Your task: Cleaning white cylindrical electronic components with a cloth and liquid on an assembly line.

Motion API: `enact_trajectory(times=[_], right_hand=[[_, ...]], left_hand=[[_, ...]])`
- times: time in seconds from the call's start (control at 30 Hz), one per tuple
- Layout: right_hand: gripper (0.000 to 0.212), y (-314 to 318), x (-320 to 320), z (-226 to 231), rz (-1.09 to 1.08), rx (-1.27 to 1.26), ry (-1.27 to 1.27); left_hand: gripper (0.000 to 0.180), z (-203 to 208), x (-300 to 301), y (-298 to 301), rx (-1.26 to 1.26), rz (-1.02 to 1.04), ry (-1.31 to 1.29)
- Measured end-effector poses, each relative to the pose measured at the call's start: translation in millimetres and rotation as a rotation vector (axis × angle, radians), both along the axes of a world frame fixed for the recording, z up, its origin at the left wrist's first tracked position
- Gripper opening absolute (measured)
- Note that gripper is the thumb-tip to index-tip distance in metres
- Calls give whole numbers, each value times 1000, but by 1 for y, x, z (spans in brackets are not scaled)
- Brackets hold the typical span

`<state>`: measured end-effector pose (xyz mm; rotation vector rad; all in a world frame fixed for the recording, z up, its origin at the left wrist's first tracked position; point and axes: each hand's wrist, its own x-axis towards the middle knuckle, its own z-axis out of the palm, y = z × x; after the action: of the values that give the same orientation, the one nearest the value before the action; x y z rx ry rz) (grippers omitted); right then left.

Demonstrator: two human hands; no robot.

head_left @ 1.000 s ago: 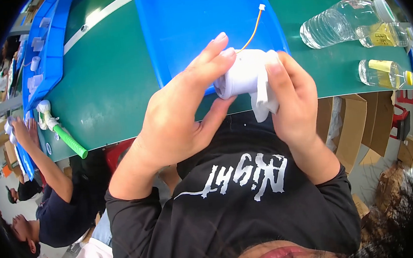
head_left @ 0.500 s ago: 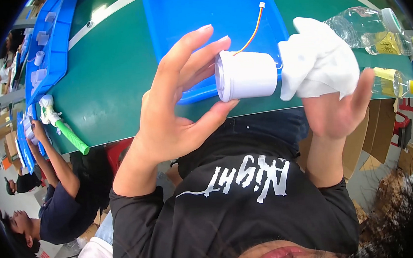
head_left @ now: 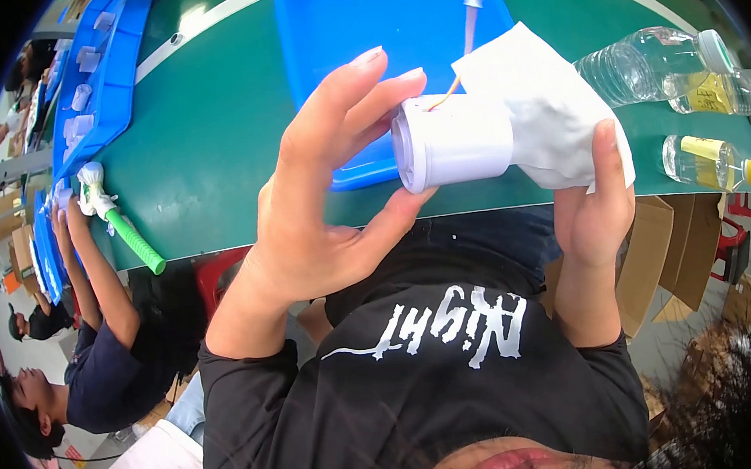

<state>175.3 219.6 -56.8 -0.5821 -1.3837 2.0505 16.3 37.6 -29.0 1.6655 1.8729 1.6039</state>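
Here, left hand gripping white wired cylinder; right hand holding white cloth, partly hiding blue tray; clear bottles alongside.

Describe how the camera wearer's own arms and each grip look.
The left sleeve and right sleeve are black, short, loose and plain, ending near the elbows. Below them no watch, strap or cable shows on either wrist. The left grip and right grip are human hands without gloves. No ring shows, though most of the right fingers are hidden.
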Motion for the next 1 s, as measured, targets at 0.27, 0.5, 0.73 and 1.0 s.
enact_trajectory(times=[0.27,0.5,0.73,1.0], right_hand=[[49,5,5,-12,8,-177,-8],[46,4,9,-21,-10,-176,-28],[46,0,8,-14,24,67,-5],[38,-26,-25,11,105,1432,-81]], left_hand=[[84,-10,-4,0,75,-23,-65],[86,-12,-5,-1,41,-16,-72],[87,-9,-4,6,13,5,-89],[78,-8,-6,6,12,10,-118]])
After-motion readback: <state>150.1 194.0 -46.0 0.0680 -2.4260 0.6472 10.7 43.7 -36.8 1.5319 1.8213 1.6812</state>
